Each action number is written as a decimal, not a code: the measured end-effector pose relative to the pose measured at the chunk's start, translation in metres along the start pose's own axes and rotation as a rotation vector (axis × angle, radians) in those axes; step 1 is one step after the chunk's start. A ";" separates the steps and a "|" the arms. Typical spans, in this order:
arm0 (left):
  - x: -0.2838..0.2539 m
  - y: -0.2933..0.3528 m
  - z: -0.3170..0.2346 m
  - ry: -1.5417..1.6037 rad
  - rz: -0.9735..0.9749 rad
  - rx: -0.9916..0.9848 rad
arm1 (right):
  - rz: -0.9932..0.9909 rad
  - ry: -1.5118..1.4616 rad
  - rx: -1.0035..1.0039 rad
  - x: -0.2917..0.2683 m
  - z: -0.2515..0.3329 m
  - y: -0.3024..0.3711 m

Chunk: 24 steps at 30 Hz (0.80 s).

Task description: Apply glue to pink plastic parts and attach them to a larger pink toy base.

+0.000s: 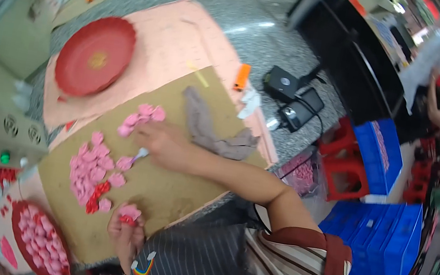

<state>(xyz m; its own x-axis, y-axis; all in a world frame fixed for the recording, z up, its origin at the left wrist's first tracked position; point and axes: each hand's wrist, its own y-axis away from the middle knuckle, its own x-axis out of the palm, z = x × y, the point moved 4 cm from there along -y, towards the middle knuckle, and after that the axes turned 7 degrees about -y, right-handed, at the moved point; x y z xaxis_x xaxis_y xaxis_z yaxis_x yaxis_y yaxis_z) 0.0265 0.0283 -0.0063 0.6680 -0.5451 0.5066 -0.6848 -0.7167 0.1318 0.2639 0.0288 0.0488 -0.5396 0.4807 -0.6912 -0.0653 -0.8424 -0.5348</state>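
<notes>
My left hand (126, 237), near the table's front edge, pinches a small pink petal-like piece with a red part (128, 219). Over the brown board (164, 186), my right hand (157, 141) is closed around a slim tool with a pale, purplish end (141, 153). That end points down at a single pink piece (124, 163); whether they touch I cannot tell. To its left spreads a loose pile of pink pieces (88, 167), with small red pieces (97, 196) at its near edge. Another group of pink pieces (141, 118) lies just beyond my right hand.
A grey cloth (204, 126) lies on the board's far right. An empty-looking red round tray (96, 57) sits beyond, and a red tray of pink pieces (42, 242) stands near left. A control box (6, 129), black devices (297, 101) and blue crates (373, 238) surround the table.
</notes>
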 end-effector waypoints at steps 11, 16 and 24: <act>0.017 -0.015 -0.003 0.201 -0.030 0.145 | 0.190 -0.798 0.246 -0.013 0.063 0.007; 0.009 -0.011 0.007 0.226 -0.008 0.119 | 0.012 -0.730 0.219 0.000 0.068 0.024; 0.030 -0.009 -0.002 0.204 0.027 0.066 | 0.147 -0.605 0.166 -0.008 0.065 0.029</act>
<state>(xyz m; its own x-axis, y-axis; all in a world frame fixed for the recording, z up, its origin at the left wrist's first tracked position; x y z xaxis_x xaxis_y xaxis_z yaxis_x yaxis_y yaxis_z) 0.0521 0.0195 0.0098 0.5724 -0.4701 0.6718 -0.6765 -0.7338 0.0628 0.2120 -0.0154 0.0707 -0.9277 0.1757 -0.3295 -0.0572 -0.9388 -0.3398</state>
